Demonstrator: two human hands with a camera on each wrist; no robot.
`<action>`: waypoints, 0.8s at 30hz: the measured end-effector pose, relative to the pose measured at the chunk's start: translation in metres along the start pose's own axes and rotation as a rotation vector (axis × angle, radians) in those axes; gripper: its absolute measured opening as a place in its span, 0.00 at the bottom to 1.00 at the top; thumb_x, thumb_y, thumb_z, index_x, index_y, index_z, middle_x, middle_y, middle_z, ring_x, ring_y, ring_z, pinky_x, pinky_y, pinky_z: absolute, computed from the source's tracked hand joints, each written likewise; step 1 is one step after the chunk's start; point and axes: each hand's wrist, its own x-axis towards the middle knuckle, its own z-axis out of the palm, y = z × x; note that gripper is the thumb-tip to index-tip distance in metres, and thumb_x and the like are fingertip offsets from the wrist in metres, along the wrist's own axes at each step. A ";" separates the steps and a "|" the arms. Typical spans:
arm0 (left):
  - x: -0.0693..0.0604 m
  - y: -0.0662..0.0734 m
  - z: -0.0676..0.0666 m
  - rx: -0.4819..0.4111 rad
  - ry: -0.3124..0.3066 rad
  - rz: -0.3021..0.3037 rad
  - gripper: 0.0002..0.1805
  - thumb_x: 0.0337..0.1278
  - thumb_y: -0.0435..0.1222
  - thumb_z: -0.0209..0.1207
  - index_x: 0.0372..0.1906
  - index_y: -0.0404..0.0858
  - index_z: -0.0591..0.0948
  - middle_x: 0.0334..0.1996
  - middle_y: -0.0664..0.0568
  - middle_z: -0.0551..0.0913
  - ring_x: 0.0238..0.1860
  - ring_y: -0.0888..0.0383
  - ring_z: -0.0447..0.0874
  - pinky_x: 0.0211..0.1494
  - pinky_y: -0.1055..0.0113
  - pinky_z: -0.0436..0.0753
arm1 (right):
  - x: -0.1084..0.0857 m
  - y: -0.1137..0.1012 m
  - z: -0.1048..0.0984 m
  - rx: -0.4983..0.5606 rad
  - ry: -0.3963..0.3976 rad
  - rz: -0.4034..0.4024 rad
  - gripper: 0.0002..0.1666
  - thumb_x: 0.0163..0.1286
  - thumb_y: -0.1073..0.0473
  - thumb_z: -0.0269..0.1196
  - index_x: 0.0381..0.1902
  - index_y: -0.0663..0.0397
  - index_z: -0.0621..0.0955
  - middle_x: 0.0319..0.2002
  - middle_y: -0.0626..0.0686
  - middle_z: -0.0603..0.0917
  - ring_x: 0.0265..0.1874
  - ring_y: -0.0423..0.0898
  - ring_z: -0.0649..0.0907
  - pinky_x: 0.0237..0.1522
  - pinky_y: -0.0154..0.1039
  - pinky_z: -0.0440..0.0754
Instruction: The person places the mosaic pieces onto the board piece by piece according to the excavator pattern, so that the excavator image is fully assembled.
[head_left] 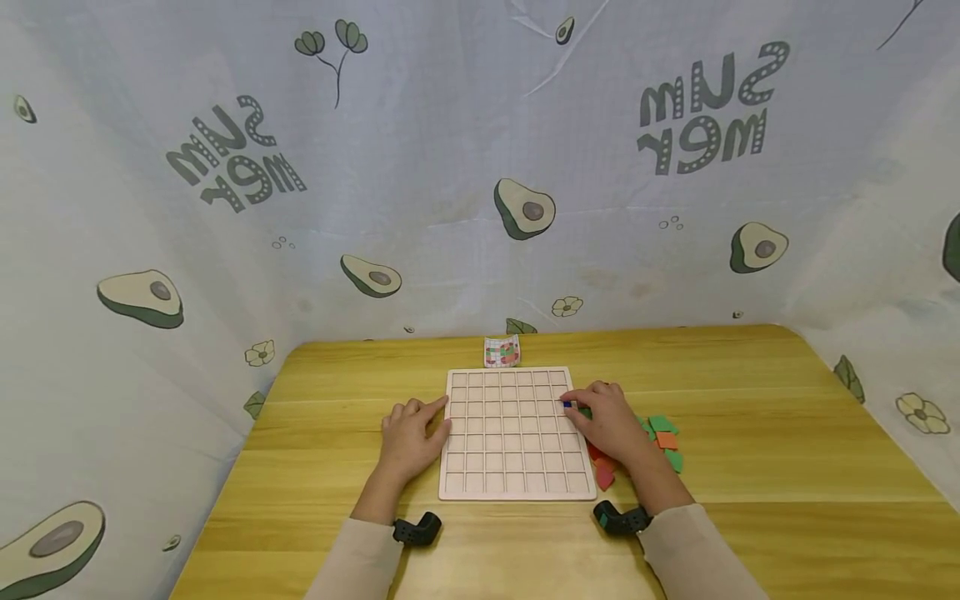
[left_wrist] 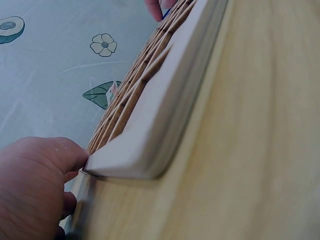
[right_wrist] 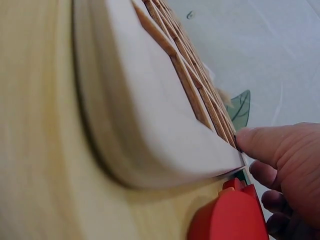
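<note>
Pinches a small blue piece (head_left: pixel 567 404) in the right hand (head_left: pixel 609 425), thumb and fingers clamped on it, at the right-hand column of the wooden grid board (head_left: pixel 518 442), toward the far end. Cannot tell whether resting in a cell or just above one. Touches the board's left edge with thumb and forefinger of the left hand (head_left: pixel 411 440), those two set apart. Has the board lying flat on the yellow wood-grained tabletop (head_left: pixel 322 442), between both hands, with a small printed card (head_left: pixel 502 352) just beyond its far edge. Has red, orange and green pieces (head_left: pixel 667 440) loosely heaped beside the board's right edge, partly hidden under the right hand and forearm. Wears beige sleeves (head_left: pixel 360 558) and a dark band (head_left: pixel 417 531) at each wrist. Faces a pale cloth (head_left: pixel 450 125) printed with avocados, flowers and mirrored lettering.
</note>
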 end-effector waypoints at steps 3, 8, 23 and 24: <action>0.000 0.000 0.000 -0.003 0.002 0.002 0.25 0.67 0.49 0.59 0.67 0.51 0.81 0.40 0.52 0.80 0.39 0.56 0.67 0.46 0.57 0.62 | 0.000 0.002 -0.001 0.024 0.007 0.001 0.19 0.71 0.54 0.66 0.58 0.51 0.85 0.40 0.54 0.80 0.47 0.58 0.75 0.46 0.52 0.76; 0.001 0.000 0.000 0.001 0.006 0.002 0.25 0.67 0.50 0.59 0.66 0.52 0.81 0.39 0.52 0.80 0.39 0.56 0.67 0.46 0.57 0.63 | -0.001 0.009 -0.007 0.025 0.059 0.049 0.19 0.74 0.55 0.64 0.59 0.53 0.85 0.42 0.57 0.82 0.47 0.60 0.75 0.45 0.52 0.76; 0.001 -0.002 0.001 -0.003 0.005 0.000 0.25 0.67 0.50 0.59 0.66 0.52 0.81 0.39 0.52 0.80 0.39 0.56 0.66 0.45 0.58 0.61 | -0.005 0.024 -0.021 0.003 0.014 0.199 0.20 0.74 0.50 0.64 0.56 0.55 0.85 0.50 0.65 0.81 0.51 0.65 0.73 0.50 0.60 0.77; 0.001 -0.002 0.001 -0.002 0.006 0.000 0.25 0.67 0.50 0.59 0.66 0.52 0.81 0.39 0.52 0.80 0.39 0.56 0.66 0.45 0.58 0.62 | -0.005 0.025 -0.022 0.006 0.007 0.208 0.21 0.74 0.49 0.64 0.56 0.55 0.85 0.50 0.65 0.81 0.51 0.65 0.72 0.49 0.60 0.77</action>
